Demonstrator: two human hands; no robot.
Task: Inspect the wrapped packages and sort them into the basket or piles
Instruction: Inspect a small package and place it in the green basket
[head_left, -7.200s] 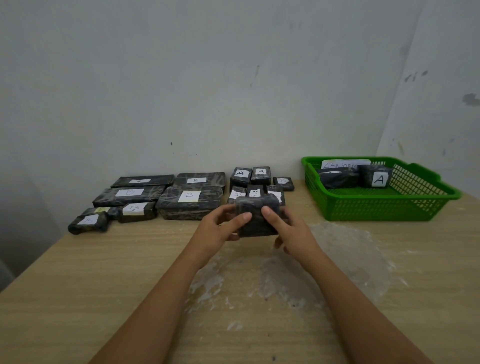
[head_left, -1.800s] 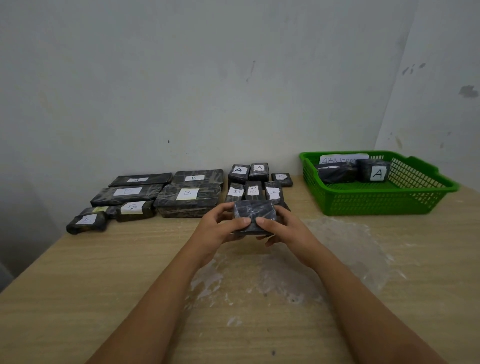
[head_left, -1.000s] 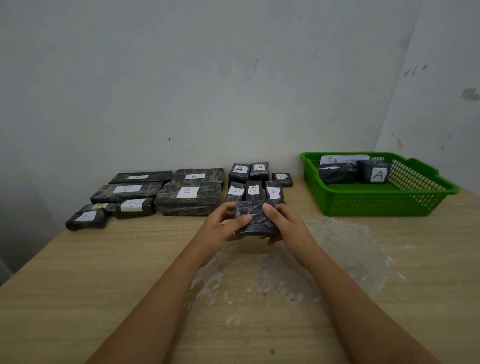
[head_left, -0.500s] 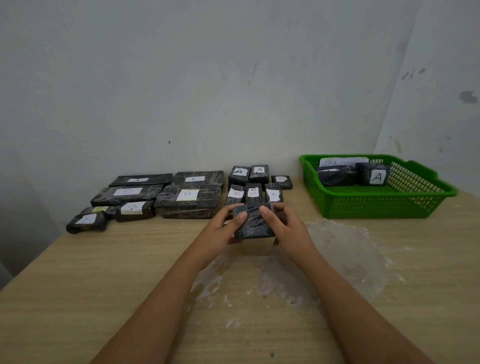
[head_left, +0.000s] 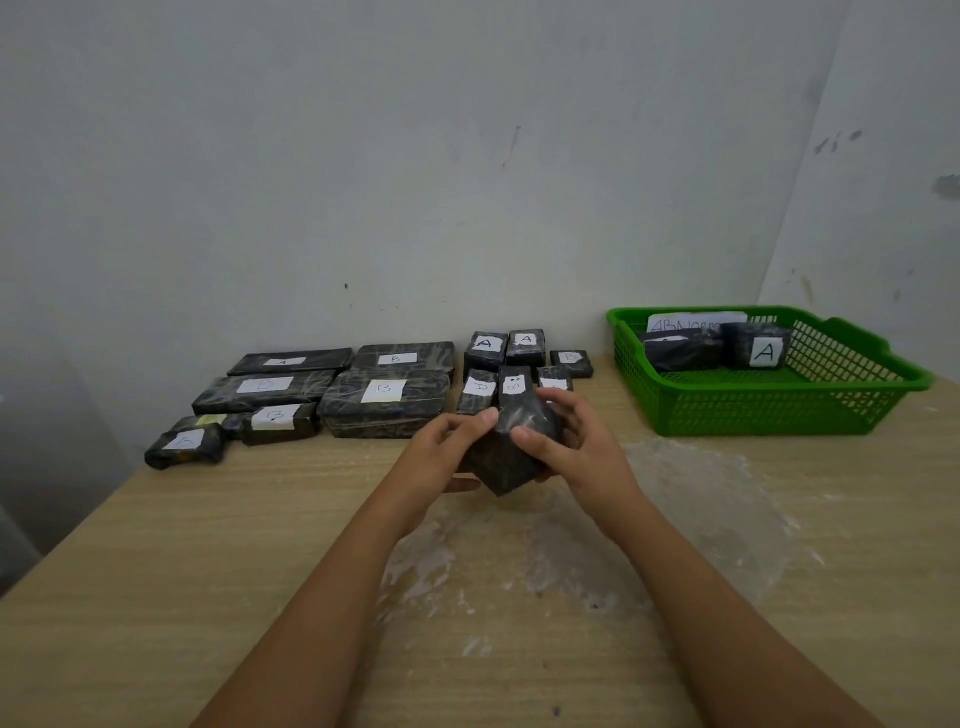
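Black glossy film is covering the package (head_left: 511, 447), which both hands are holding tilted, one corner down, above the tabletop (head_left: 156, 597). The left hand (head_left: 441, 454) is gripping its left side; the right hand (head_left: 569, 441) is curling round the right, thumb on the front face. It appears rigid and light, the film probably slippery; opposite edges are judged the safest hold. No label is showing on the visible faces. Labelled piles (head_left: 384, 389) are lying just beyond; the green basket (head_left: 779, 410) is standing well to the right.
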